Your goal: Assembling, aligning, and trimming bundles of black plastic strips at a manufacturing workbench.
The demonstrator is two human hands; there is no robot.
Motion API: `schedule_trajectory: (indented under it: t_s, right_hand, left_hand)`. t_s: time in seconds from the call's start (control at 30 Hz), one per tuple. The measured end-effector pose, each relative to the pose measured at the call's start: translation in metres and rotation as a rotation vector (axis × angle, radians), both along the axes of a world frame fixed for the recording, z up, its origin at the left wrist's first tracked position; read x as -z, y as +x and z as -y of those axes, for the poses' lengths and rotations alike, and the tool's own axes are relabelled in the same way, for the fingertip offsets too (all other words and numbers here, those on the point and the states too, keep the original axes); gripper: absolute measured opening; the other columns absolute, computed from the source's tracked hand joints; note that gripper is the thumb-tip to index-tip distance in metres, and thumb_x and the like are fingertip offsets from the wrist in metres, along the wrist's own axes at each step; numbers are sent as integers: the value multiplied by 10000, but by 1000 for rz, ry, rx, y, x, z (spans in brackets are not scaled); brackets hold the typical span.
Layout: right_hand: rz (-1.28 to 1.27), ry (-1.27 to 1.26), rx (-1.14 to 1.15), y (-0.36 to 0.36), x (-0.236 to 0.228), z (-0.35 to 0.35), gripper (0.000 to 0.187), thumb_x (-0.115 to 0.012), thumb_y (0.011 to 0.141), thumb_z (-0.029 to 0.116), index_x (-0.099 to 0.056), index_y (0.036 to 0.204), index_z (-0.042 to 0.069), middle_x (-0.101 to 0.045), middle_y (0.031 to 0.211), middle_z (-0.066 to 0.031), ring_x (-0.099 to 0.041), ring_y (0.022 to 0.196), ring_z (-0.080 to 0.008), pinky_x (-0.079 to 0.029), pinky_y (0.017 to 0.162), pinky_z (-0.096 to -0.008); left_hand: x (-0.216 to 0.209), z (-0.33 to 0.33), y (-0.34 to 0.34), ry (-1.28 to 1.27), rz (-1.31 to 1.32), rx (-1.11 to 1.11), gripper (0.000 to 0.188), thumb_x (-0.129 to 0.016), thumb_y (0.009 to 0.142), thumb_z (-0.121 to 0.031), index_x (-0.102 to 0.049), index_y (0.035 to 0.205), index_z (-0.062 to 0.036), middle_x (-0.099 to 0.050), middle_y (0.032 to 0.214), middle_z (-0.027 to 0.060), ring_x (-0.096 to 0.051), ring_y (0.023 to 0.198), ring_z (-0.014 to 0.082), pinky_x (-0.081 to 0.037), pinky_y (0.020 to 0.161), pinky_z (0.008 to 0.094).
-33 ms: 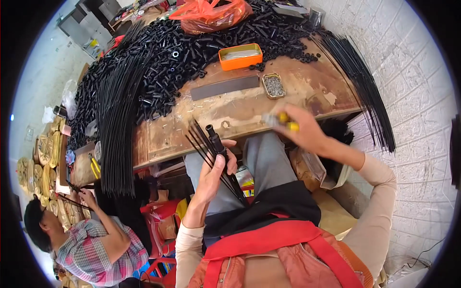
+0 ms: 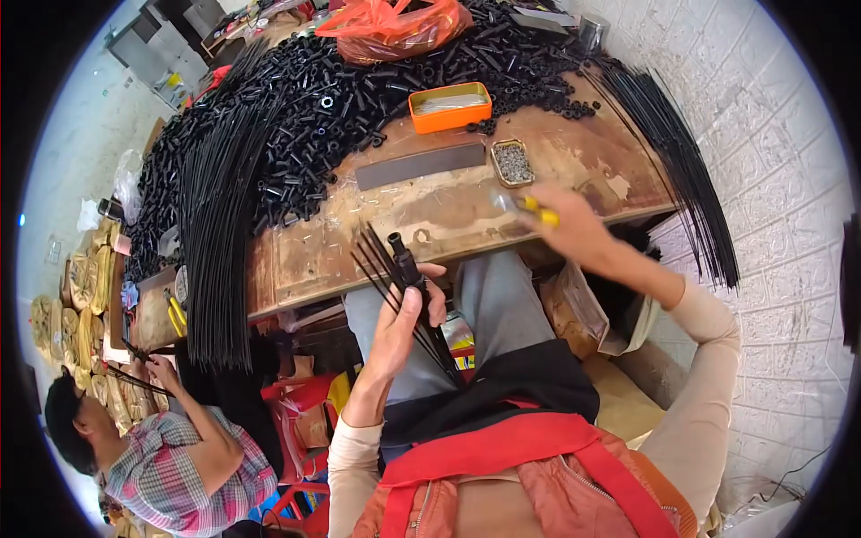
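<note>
My left hand (image 2: 395, 332) is closed around a bundle of thin black rods (image 2: 377, 260) and a black stepped tube-shaped fitting (image 2: 403, 260), tilted above my lap at the table's front edge. My right hand (image 2: 574, 220), smeared by motion, grips a tool with yellow handles and a metal head, seemingly pliers (image 2: 538, 211). The pliers' head is over the table, just below a small tin of tiny grey metal pieces (image 2: 513, 163). Some of my right fingers are hidden.
Black tubular parts (image 2: 296, 117) lie heaped across the back, with an orange box (image 2: 450, 108) and red plastic bag (image 2: 395, 31). Long black rods hang over the edge at left (image 2: 215, 251) and right (image 2: 673, 152). A flat grey bar (image 2: 420, 166) lies mid-table. Another person (image 2: 179, 457) works at left.
My right hand and the pliers have shifted slightly away from me and to the right, nearer the tin. My left hand has barely moved.
</note>
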State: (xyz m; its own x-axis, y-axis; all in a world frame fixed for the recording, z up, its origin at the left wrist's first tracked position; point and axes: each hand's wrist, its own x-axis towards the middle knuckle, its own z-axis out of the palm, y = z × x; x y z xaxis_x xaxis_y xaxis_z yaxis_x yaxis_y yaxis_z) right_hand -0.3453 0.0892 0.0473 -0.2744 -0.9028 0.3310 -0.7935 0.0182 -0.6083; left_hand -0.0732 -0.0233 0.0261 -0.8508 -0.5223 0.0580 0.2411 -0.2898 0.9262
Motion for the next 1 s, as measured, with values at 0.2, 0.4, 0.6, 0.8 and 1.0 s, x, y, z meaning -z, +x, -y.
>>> schedule_trajectory:
  t_s: [0.2,0.4,0.6,0.8,1.0]
  right_hand:
    - [-519,109,80,-82,21,64,166,-602,770,80,-619,928,29,-629,873,-156,-634,814,-345,-502,679,-437]
    - [-673,148,45,-81,20,80,162,-579,746,62,-615,903,42,-627,839,-119,-639,802,-311,-510,663,-421]
    - [-658,163,25,-83,24,81,171,-599,735,64,-617,905,61,-616,821,-110,-629,803,-318,-499,660,-429]
    - [-549,243,91,-83,13,78,238,-598,784,120,-637,1007,49,-653,924,-154,-627,877,-353,-498,722,-446]
    - [-176,116,135,-84,3,90,216,-608,854,227,-656,946,37,-667,882,-216,-638,851,-398,-492,712,-471]
  left_hand:
    - [14,20,-19,75,74,27,408,-436,1020,-358,-496,1150,24,-465,761,21,-465,691,117,-432,673,288]
    - [23,32,-19,67,83,4,380,-434,1023,-352,-498,1120,9,-447,749,13,-450,675,111,-419,634,277]
    - [14,20,-20,67,62,21,366,-422,1028,-336,-497,1122,10,-447,749,9,-449,675,107,-415,650,272]
    - [0,-3,5,12,2,13,373,-435,1023,-348,-497,1116,8,-446,749,11,-441,677,104,-411,654,269]
    - [-8,-21,25,-47,-50,-62,366,-452,1016,-350,-495,1103,3,-446,746,15,-423,672,108,-401,645,271]
